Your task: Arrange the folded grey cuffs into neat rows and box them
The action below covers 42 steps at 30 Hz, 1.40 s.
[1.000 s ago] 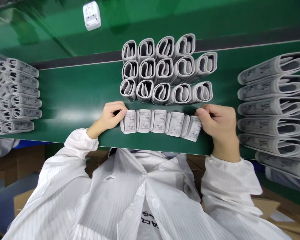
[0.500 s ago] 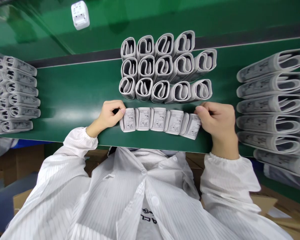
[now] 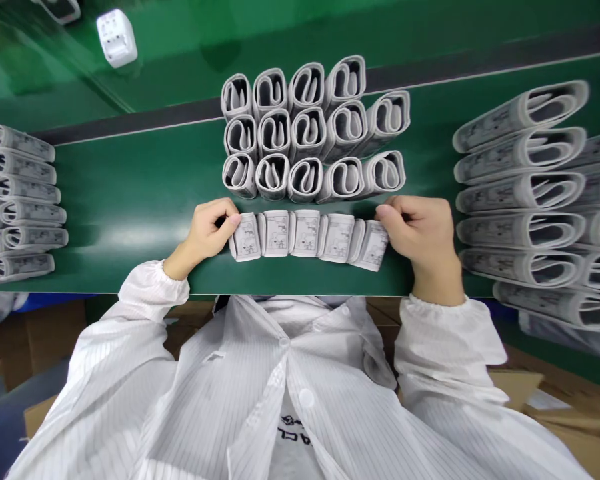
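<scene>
A row of several folded, printed paper bundles (image 3: pixel 307 233) lies near the front edge of the green table (image 3: pixel 130 180). My left hand (image 3: pixel 211 230) pinches the outer end of the leftmost bundle between thumb and forefinger. At the other end, my right hand (image 3: pixel 420 230) has its fingers curled, with the thumb and forefinger closed on the rightmost bundle's upper corner. Just beyond the row stand three rows of rolled bundles (image 3: pixel 306 133), their folded ends facing up.
Stacked bundles (image 3: pixel 27 220) fill the far left of the table, and larger-looking stacks (image 3: pixel 525 223) stand at the right. A white socket-like device (image 3: pixel 117 39) sits on the green surface behind the dark strip. Cardboard (image 3: pixel 515 387) shows below the table at right.
The whole view has shifted, so the table things appear further left. Both hands keep their hold at the ends of the row, whose arrangement looks the same.
</scene>
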Each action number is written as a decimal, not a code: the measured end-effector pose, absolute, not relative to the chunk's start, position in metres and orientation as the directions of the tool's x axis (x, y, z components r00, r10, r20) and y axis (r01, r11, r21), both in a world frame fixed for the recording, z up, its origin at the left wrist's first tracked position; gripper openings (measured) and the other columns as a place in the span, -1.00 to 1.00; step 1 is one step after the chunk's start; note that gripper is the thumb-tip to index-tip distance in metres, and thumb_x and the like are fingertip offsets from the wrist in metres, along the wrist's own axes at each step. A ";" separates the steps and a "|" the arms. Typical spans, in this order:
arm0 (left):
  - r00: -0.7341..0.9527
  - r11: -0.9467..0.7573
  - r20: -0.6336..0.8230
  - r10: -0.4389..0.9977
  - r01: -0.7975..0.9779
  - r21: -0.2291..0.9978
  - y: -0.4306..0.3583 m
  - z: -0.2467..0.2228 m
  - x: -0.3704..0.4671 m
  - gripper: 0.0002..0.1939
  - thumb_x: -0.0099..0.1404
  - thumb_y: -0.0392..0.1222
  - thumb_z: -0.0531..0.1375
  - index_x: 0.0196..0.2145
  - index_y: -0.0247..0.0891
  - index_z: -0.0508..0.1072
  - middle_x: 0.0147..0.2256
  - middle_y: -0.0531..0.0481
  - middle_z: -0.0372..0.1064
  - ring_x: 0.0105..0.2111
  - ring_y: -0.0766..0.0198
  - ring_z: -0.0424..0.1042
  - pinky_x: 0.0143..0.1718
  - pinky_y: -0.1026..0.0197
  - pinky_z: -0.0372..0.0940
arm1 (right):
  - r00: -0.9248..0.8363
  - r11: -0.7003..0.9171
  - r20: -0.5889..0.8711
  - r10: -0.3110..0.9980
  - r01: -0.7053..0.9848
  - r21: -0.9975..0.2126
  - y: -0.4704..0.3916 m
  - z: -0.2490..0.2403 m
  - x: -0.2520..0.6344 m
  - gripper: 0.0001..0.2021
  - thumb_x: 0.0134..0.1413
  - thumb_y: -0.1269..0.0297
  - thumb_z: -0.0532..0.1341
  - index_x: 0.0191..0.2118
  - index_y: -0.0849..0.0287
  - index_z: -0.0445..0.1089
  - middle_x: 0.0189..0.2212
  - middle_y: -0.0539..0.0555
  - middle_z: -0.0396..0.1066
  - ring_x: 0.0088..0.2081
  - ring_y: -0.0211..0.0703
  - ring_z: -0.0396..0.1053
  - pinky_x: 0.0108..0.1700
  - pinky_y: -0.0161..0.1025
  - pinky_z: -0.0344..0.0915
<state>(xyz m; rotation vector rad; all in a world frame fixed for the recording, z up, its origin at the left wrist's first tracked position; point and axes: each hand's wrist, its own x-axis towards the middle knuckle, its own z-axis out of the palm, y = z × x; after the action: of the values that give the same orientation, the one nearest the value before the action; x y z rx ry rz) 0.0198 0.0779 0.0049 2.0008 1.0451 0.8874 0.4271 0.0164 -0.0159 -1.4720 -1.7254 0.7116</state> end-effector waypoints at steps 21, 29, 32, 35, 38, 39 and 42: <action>0.452 -0.550 0.380 0.807 0.342 0.762 0.079 0.003 0.018 -0.46 0.63 0.19 0.25 -0.46 -0.16 0.42 -0.51 0.04 0.46 -0.53 0.30 0.37 -0.46 0.16 0.20 | -0.065 0.206 0.206 0.976 0.561 -0.801 0.015 -0.017 0.430 -0.35 0.54 -0.30 0.18 -0.56 -0.04 0.25 -0.61 0.06 0.32 -0.56 -0.07 0.20 -0.44 0.07 0.10; 0.461 -0.587 0.416 0.784 0.328 0.741 0.080 0.002 0.018 -0.51 0.64 0.12 0.25 -0.44 -0.16 0.43 -0.50 0.05 0.47 -0.53 0.32 0.38 -0.48 0.19 0.22 | -0.022 0.237 0.269 0.963 0.545 -0.804 0.015 -0.019 0.427 -0.36 0.52 -0.26 0.22 -0.58 -0.03 0.22 -0.63 0.06 0.30 -0.58 -0.07 0.18 -0.47 0.06 0.07; 0.463 -0.584 0.410 0.786 0.336 0.739 0.080 0.002 0.018 -0.50 0.64 0.13 0.25 -0.44 -0.16 0.43 -0.50 0.05 0.47 -0.54 0.32 0.38 -0.48 0.19 0.23 | -0.041 0.224 0.240 0.970 0.536 -0.814 0.016 -0.016 0.427 -0.35 0.52 -0.27 0.21 -0.58 -0.03 0.22 -0.62 0.08 0.32 -0.57 -0.07 0.20 -0.46 0.08 0.07; 0.465 -0.576 0.398 0.791 0.347 0.740 0.080 0.003 0.018 -0.47 0.64 0.16 0.23 -0.45 -0.16 0.42 -0.50 0.04 0.47 -0.54 0.31 0.38 -0.48 0.17 0.22 | -0.049 0.220 0.230 0.972 0.535 -0.816 0.016 -0.012 0.427 -0.34 0.53 -0.28 0.20 -0.58 -0.03 0.22 -0.62 0.09 0.32 -0.57 -0.07 0.19 -0.46 0.09 0.07; 0.466 -0.586 0.410 0.784 0.337 0.737 0.081 0.003 0.018 -0.49 0.64 0.14 0.24 -0.44 -0.16 0.43 -0.50 0.04 0.47 -0.54 0.32 0.39 -0.48 0.18 0.21 | -0.054 0.228 0.237 0.970 0.546 -0.806 0.016 -0.011 0.427 -0.35 0.55 -0.27 0.20 -0.56 -0.04 0.22 -0.63 0.07 0.31 -0.57 -0.09 0.18 -0.47 0.08 0.07; 0.465 -0.589 0.414 0.782 0.334 0.736 0.081 0.003 0.018 -0.49 0.65 0.13 0.25 -0.44 -0.16 0.43 -0.50 0.04 0.48 -0.54 0.32 0.39 -0.48 0.18 0.21 | -0.059 0.235 0.243 0.968 0.550 -0.802 0.016 -0.012 0.427 -0.35 0.55 -0.26 0.19 -0.56 -0.03 0.22 -0.63 0.06 0.30 -0.57 -0.09 0.18 -0.47 0.07 0.07; 0.462 -0.590 0.418 0.782 0.333 0.736 0.081 0.002 0.017 -0.50 0.65 0.12 0.25 -0.43 -0.16 0.43 -0.49 0.04 0.48 -0.54 0.32 0.38 -0.48 0.18 0.22 | -0.066 0.267 0.277 0.959 0.552 -0.790 0.017 -0.015 0.427 -0.35 0.56 -0.23 0.19 -0.57 -0.02 0.18 -0.63 0.03 0.28 -0.58 -0.12 0.16 -0.48 0.03 0.06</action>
<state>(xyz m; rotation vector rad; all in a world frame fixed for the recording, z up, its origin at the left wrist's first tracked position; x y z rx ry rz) 0.0173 0.0805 0.0023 2.1431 0.9246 1.0279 0.4268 0.0168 -0.0150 -1.3908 -1.7309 0.6349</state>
